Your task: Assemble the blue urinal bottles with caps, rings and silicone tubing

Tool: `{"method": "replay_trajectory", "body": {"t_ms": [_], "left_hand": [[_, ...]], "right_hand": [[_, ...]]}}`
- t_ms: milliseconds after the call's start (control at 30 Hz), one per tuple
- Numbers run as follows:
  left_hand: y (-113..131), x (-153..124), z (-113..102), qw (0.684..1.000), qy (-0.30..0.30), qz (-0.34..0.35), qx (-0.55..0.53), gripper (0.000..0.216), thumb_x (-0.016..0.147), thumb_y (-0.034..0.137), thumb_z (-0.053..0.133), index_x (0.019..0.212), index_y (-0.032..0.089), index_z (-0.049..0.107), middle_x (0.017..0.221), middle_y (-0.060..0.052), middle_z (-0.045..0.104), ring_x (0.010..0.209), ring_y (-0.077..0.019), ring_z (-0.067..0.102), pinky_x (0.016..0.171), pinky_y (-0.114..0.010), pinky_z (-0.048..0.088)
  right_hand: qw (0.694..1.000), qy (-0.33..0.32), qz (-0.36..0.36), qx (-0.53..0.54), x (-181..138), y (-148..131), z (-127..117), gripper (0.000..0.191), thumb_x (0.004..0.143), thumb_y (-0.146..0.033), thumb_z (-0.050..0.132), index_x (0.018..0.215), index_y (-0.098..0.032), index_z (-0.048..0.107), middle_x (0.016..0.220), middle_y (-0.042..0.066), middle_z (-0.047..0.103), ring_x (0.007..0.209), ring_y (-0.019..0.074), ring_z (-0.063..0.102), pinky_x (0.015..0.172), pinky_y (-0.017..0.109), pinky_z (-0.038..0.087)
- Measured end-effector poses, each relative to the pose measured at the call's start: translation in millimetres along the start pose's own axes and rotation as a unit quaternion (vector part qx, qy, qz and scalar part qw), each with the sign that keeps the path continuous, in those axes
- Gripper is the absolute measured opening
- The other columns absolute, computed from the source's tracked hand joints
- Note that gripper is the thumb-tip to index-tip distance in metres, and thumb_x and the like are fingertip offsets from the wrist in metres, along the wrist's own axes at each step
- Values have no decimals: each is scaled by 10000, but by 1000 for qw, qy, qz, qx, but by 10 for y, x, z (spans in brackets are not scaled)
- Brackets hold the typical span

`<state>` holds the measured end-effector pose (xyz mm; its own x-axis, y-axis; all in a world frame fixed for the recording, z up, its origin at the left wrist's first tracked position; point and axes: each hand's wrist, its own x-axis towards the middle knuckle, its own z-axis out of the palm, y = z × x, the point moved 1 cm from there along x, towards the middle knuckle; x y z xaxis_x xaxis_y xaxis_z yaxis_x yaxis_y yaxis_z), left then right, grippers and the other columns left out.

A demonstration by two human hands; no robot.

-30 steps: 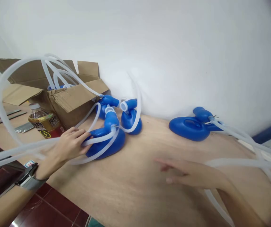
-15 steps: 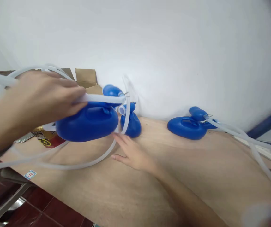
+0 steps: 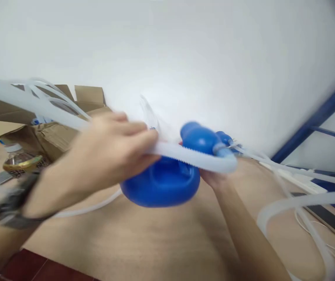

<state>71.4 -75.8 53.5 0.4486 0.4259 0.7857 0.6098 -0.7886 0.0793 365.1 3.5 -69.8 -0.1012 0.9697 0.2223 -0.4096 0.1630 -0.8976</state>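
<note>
Between both hands, over wood-toned table (image 3: 144, 244), blue container (image 3: 158, 191) with curved white hose (image 3: 191, 157) joined at its neck. Left hand (image 3: 117, 146) blurred, fingers wrapped round white hose, just above container's near side; dark watch (image 3: 15, 208) on left wrist. Right hand (image 3: 212, 178) behind container, mostly hidden; whether its fingers clasp it cannot be told. Left of left hand, drink bottle (image 3: 19, 160) with pale cap; beyond it, open cardboard box (image 3: 57, 136). Beyond right hand, second container (image 3: 224, 137), also blue. Right of right forearm, looped hose (image 3: 302, 201).
</note>
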Motion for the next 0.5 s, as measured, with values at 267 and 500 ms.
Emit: {"method": "replay_trajectory", "body": {"t_ms": [267,500], "left_hand": [[277,-398,1490,963,-31,244,111,332,1089,259,476,793,191,610,659,-5,598,544,-153,518,638,-338,424],[68,-612,1853,978,-31,207,-11,399,1038,535,576,828,199,628,668,-23,627,571,-177,543,601,-343,418]], "right_hand": [[978,9,113,-174,-405,-191,-682,579,730,-486,910,1228,-225,771,1041,54,793,916,226,741,822,323,609],[974,125,178,-62,-327,21,-676,408,798,-320,839,1182,-222,741,899,33,775,794,225,772,660,300,633]]}}
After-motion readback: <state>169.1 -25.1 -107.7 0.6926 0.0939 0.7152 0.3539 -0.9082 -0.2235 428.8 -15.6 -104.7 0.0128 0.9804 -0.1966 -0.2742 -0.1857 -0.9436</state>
